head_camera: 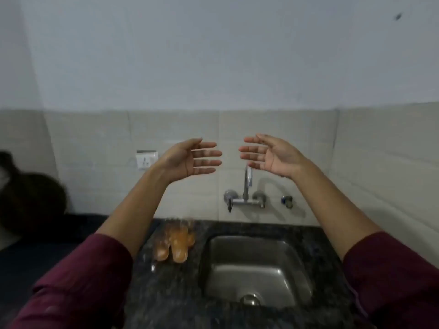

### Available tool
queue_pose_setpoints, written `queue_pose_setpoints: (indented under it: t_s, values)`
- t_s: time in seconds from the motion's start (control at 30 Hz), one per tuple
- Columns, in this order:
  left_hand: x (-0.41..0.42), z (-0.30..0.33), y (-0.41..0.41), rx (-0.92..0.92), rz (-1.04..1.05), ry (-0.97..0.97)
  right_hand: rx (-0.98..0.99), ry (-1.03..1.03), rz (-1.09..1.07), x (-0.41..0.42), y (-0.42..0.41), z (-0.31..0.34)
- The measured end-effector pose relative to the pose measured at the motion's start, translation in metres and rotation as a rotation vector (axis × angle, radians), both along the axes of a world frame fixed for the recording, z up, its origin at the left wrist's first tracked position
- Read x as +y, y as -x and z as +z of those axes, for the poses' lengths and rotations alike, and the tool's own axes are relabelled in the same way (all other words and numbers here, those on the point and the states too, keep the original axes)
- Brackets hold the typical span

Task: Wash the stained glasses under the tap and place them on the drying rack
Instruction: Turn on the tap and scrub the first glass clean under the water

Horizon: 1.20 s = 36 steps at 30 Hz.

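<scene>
Several clear glasses with orange-brown stains (175, 243) stand close together on the dark granite counter (166, 293), just left of the steel sink (256, 269). A chrome tap (247, 184) comes out of the tiled wall above the sink; no water shows. My left hand (192, 157) and my right hand (268, 155) are raised in the air in front of the wall, palms facing each other, fingers straight and spread, holding nothing. Both are well above the glasses and the tap. No drying rack is visible.
A white wall socket (146, 159) sits left of the tap, and a small blue valve (287, 201) to its right. A dark blurred shape (28, 198) fills the left edge. The sink drain (249, 300) is at the basin's near end.
</scene>
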<state>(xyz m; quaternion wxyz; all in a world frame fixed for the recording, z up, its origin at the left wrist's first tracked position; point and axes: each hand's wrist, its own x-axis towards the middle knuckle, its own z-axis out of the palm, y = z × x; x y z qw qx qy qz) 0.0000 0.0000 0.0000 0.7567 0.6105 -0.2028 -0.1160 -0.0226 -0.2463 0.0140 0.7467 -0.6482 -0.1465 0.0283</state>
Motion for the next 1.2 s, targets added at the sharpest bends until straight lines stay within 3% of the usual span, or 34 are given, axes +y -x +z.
queue_pose_setpoints:
  t_s: [0.2,0.37,0.53,0.93,1.2]
  values:
    - [0.029,-0.096,-0.007,0.231,0.145,-0.128,0.14,0.151,-0.014,0.031,-0.026,-0.083]
    - [0.06,-0.186,-0.017,0.16,0.485,-0.364,0.18,0.371,-0.045,0.079,-0.062,-0.188]
    - [0.095,-0.246,-0.045,0.137,0.586,-0.404,0.176,0.624,-0.15,0.134,-0.107,-0.262]
    - [0.142,-0.258,-0.159,0.149,0.544,-0.293,0.078,0.935,-0.344,0.224,-0.214,-0.316]
    - [0.109,-0.271,-0.19,0.148,0.464,-0.217,0.208,0.704,-0.434,0.184,-0.207,-0.312]
